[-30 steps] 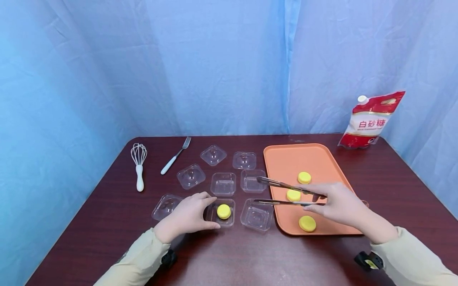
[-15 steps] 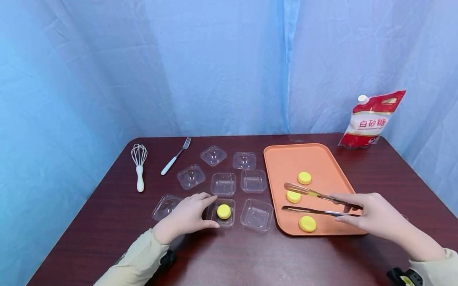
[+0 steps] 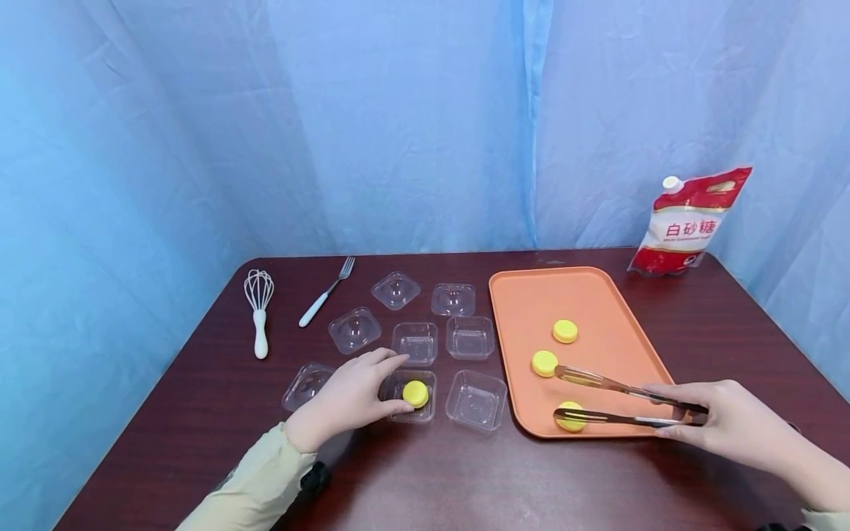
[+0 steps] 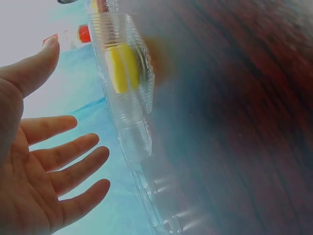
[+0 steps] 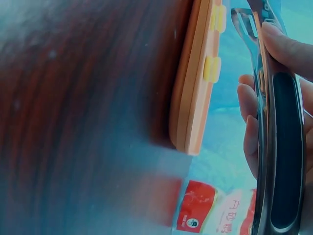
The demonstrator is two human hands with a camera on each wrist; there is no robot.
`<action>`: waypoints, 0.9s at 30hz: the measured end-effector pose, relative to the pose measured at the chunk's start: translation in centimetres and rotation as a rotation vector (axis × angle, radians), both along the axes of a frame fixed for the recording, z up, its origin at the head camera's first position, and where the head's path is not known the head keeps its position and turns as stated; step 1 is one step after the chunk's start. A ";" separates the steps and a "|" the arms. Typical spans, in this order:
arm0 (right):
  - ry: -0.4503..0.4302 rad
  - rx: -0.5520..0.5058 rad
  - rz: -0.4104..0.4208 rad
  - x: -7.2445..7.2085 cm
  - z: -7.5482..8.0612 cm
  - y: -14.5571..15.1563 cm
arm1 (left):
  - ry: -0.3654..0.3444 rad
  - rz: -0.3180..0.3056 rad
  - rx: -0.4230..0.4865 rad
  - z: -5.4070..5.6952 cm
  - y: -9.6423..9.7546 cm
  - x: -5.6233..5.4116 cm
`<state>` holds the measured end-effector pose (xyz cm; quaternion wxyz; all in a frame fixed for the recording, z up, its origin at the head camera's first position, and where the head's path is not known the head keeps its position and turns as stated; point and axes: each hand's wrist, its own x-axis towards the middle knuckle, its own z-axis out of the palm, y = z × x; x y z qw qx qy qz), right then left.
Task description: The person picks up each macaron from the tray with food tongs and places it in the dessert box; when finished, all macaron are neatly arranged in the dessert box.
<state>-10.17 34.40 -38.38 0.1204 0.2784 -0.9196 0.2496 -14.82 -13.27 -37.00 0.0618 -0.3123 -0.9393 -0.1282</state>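
My left hand (image 3: 361,389) is beside a clear square plastic box (image 3: 430,382) with a yellow macaron (image 3: 415,394) in it; its thumb overlaps the near edge in the head view. In the left wrist view the fingers (image 4: 73,152) are spread, and a gap shows between them and the box (image 4: 129,110). My right hand (image 3: 727,420) grips metal tongs (image 3: 600,380) over the orange tray (image 3: 564,287). The tongs' tips are apart with nothing between them, one overlapping the nearest macaron (image 3: 569,426), the other close to the middle one (image 3: 543,362).
Another macaron (image 3: 565,330) lies farther back on the tray. Three more boxes, among them a near one (image 3: 477,402), stand left of it. Several clear domed lids (image 3: 355,330) lie around them. A whisk (image 3: 259,317), a fork (image 3: 325,295) and a sugar pouch (image 3: 684,225) are farther out.
My right hand has drawn right and toward me with the tongs, from over the boxes to over the tray. My left fingers have lifted slightly from the box with the macaron.
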 end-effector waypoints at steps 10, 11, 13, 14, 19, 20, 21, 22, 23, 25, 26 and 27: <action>-0.003 0.004 0.054 0.1 -0.2 0.5 | -0.018 0.003 0.037 0.4 1.0 -0.1; 0.004 0.008 0.057 0.0 -0.2 0.5 | -0.017 0.001 0.041 0.4 1.1 -0.1; 0.018 0.012 0.064 0.0 -0.3 0.4 | -0.005 -0.007 0.046 0.6 1.3 -0.1; 0.024 0.015 0.069 -0.1 -0.4 0.4 | -0.001 -0.011 0.047 0.6 1.4 -0.2; 0.031 0.025 0.101 -0.3 -0.8 0.6 | -0.007 -0.035 0.059 0.7 2.2 -0.5; 0.026 0.027 0.106 -0.4 -0.8 0.6 | -0.015 -0.040 0.062 0.8 2.4 -0.6; 0.020 0.028 0.108 -0.4 -0.9 0.6 | -0.022 -0.042 0.064 0.9 2.6 -0.7; 0.018 0.029 0.113 -0.4 -0.9 0.6 | -0.027 -0.045 0.065 1.0 2.8 -0.7; 0.014 0.029 0.117 -0.4 -0.9 0.6 | -0.033 -0.045 0.064 1.0 3.0 -0.8; 0.011 0.030 0.123 -0.4 -1.0 0.6 | -0.044 -0.044 0.056 1.2 3.4 -0.8; 0.013 0.030 0.124 -0.5 -1.0 0.6 | -0.055 -0.043 0.054 1.3 3.6 -0.9; 0.012 0.031 0.126 -0.5 -1.0 0.7 | -0.058 -0.045 0.049 1.3 3.8 -0.9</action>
